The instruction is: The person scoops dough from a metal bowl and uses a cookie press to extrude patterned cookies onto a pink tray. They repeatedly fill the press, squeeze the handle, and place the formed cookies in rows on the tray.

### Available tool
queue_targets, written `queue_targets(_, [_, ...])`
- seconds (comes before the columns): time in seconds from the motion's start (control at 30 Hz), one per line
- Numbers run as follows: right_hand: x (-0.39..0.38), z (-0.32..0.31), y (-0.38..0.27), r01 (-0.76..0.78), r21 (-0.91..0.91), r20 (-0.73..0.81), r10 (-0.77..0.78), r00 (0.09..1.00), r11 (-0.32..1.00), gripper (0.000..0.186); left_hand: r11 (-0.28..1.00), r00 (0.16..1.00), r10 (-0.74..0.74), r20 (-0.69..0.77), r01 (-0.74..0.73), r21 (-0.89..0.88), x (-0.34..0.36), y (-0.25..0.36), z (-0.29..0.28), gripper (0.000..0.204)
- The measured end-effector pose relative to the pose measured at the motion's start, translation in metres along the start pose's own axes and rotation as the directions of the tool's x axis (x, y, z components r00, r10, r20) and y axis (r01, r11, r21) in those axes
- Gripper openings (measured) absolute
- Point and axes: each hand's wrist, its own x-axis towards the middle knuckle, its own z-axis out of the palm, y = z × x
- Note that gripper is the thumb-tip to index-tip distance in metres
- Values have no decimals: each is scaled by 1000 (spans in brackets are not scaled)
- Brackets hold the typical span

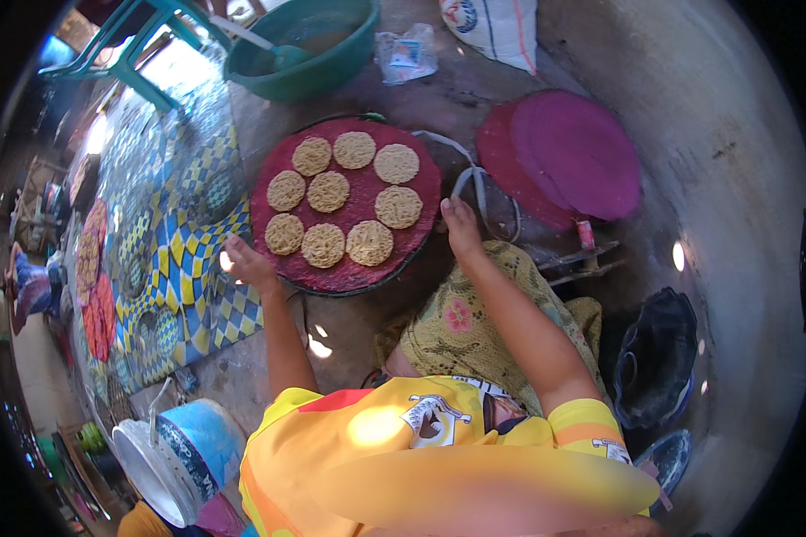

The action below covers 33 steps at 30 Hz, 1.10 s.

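Note:
A round tray lined with dark red cloth sits low in front of me. Several pale tan, lacy noodle-like discs lie on it, most in a ring with one inside. By the tray's lower left edge is my left hand, fingers loosely apart and holding nothing I can see. My right hand is raised at the tray's right rim, fingers stretched upward; whether it touches the rim is unclear. Beyond the right hand, two overlapping round magenta covers rest on the ground.
A green basin with a ladle in it stands beyond the tray. Patterned mat spreads on the left, with a blue-white bucket below. Pale hose curls right of the tray; black bag lies near the wall.

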Motion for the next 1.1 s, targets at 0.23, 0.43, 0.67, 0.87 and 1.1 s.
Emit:
queue_targets(0.23, [32,-75,-15,-254,606,-44,350,936,754,79,807,887,456,-75,-448,-384,-110,139,56,49])
queue_targets(0.43, [77,-191,41,20,656,-389,315,866,754,45,651,623,372,688,353,-672,-261,235,135,41])
queue_targets(0.67, [110,-329,121,47,671,-504,409,761,740,4,635,526,160,835,593,-495,-368,270,264,40])
queue_targets(0.87, [145,-351,152,-123,824,-451,772,448,552,21,784,516,-312,798,614,-90,-371,241,322,52])
queue_targets(1.1, [168,-362,156,-190,869,-329,820,468,457,33,822,389,-263,883,569,-6,-377,243,325,58])
